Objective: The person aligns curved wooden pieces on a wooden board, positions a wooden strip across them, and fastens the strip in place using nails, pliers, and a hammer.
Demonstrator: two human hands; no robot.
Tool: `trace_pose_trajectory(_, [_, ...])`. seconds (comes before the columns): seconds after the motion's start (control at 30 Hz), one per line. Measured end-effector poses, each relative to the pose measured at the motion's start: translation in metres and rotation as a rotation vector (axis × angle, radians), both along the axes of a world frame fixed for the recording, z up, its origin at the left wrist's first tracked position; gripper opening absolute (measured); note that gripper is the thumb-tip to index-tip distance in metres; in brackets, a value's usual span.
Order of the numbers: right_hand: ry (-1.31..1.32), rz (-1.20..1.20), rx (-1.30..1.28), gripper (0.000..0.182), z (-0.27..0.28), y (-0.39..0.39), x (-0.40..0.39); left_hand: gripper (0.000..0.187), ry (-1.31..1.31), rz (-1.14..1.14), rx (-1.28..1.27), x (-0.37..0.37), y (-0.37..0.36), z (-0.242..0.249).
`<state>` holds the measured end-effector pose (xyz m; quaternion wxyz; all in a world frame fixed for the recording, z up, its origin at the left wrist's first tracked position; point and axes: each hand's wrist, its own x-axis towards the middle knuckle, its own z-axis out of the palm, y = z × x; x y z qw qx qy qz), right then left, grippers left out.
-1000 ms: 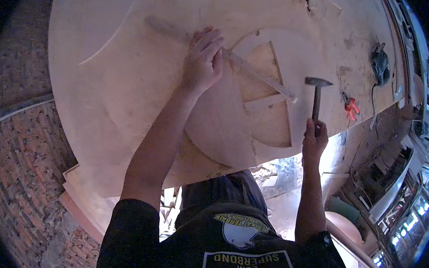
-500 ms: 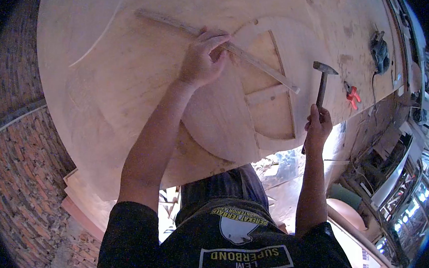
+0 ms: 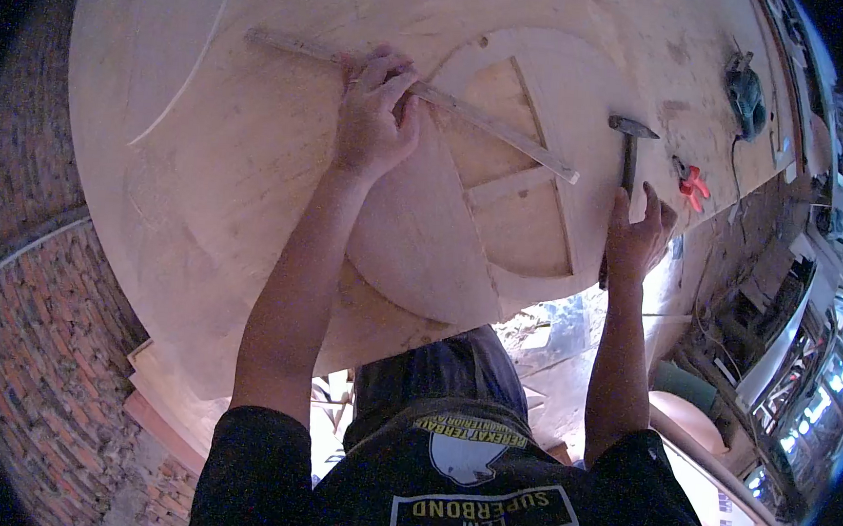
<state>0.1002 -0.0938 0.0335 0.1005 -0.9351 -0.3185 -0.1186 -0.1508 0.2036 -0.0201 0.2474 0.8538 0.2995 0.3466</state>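
Note:
My left hand (image 3: 378,113) is closed round a long thin wooden strip (image 3: 490,126), which slants over a round plywood piece (image 3: 408,247). The strip's right end lies over the cut-out in that piece, above a short cross bar (image 3: 510,184). On the right, a hammer (image 3: 631,146) rests on the wooden surface with its head pointing away from me. My right hand (image 3: 639,234) is over the lower part of its handle, the fingers spread and lifted off it. Part of the handle is hidden by this hand.
A red-handled clamp (image 3: 691,184) lies right of the hammer. Beyond it is a dark green power tool (image 3: 745,100) with a cable. The plywood worktop (image 3: 198,247) ends at its near edge, close to my body. A brick wall (image 3: 49,354) stands at the left.
My right hand has loosened its grip on the hammer and spread its fingers; the hammer now lies down. My left hand and the strip have shifted slightly left.

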Motion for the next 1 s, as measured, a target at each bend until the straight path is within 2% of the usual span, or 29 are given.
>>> trace_pose_trajectory(0.07, [0.067, 0.165, 0.129, 0.035, 0.008, 0.030, -0.006, 0.025, -0.096, -0.009, -0.154, 0.002, -0.002, -0.008])
trace_pose_trajectory(0.13, [0.226, 0.439, 0.272, 0.028, 0.017, 0.077, -0.030, 0.024, -0.048, -0.034, -0.082, 0.000, 0.002, -0.005])
trace_pose_trajectory(0.2, [0.448, 0.576, 0.351, 0.023, 0.011, 0.122, -0.057, 0.024, -0.026, -0.038, -0.068, -0.002, 0.002, -0.001])
trace_pose_trajectory(0.27, [0.460, 0.777, 0.348, 0.024, 0.011, 0.164, -0.081, 0.024, -0.028, -0.022, -0.107, -0.003, 0.002, -0.001])
trace_pose_trajectory(0.37, [0.510, 0.803, 0.337, 0.022, -0.002, 0.202, -0.104, 0.024, -0.070, -0.029, -0.147, -0.003, 0.003, -0.003])
trace_pose_trajectory(0.57, [0.428, 0.712, 0.234, 0.014, -0.019, 0.217, -0.115, 0.026, -0.030, 0.011, -0.047, -0.005, 0.002, 0.002])
trace_pose_trajectory(0.77, [0.592, 0.608, 0.413, 0.009, -0.041, 0.206, -0.114, 0.025, -0.038, 0.010, -0.080, -0.004, 0.003, -0.008])
trace_pose_trajectory(1.0, [0.219, 0.916, 0.297, 0.009, -0.022, 0.214, -0.111, 0.024, 0.017, 0.023, -0.016, -0.005, 0.002, -0.005])
